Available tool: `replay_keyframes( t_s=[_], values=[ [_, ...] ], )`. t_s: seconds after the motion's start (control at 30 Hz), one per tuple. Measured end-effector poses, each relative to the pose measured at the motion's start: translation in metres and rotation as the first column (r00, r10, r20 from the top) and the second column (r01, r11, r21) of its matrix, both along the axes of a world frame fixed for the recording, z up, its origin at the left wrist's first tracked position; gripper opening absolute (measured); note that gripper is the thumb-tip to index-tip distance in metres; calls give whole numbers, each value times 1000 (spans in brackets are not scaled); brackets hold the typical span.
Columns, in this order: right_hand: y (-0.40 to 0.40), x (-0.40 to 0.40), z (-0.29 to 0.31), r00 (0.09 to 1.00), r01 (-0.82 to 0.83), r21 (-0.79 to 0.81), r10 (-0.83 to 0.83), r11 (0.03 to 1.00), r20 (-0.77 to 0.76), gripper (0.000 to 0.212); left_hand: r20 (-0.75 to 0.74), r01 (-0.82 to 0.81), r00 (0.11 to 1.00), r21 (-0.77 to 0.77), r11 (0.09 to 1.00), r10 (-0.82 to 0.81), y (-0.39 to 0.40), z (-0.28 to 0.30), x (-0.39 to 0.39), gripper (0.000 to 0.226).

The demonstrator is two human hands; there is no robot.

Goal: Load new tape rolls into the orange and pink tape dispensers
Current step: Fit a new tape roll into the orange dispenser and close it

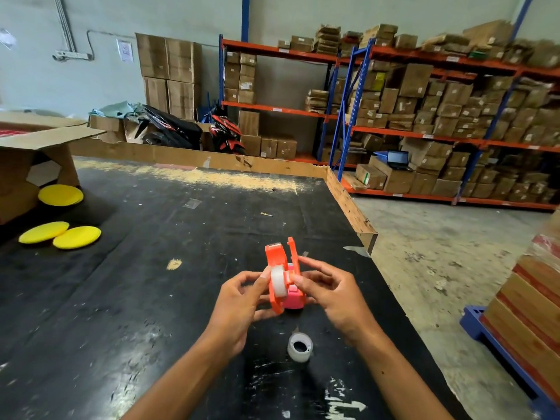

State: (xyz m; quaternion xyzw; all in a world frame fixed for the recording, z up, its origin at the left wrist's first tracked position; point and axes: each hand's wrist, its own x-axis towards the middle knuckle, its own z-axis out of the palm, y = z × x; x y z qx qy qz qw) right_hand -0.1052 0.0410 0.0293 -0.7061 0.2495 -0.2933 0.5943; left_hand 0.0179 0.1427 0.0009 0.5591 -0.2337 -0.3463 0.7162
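The orange tape dispenser [275, 259] is held upright above the black table, its two halves spread apart. A white tape roll [279, 282] sits between those halves. My left hand [239, 301] grips the dispenser's left half, thumb against the roll. My right hand [330, 291] holds the right half, fingertips on the roll's edge. The pink tape dispenser [293, 298] stands on the table directly behind the orange one, mostly hidden. A second white tape roll [300, 347] lies on the table just below my hands.
Three yellow round pads [60, 195] [44, 232] [77, 237] lie at the table's left beside an open cardboard box [33, 153]. A cardboard rim [348, 204] edges the table's far and right sides. Stacked boxes on a blue pallet [527, 313] stand at right.
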Motion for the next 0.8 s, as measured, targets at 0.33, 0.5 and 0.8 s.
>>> replay_keyframes(
  t_s=[0.33,0.5,0.8],
  values=[
    [29,-1,-1,1000,25,33,-26,999,10,38,41,64,997,-38,997,-62,23,5,3,33],
    [42,-3,-5,998,62,20,-62,998,24,46,62,64,996,-61,996,-60,33,5,2,30],
    [67,4,-3,990,93,-7,-92,996,104,45,57,118,992,-109,987,-112,50,12,6,29]
  ],
)
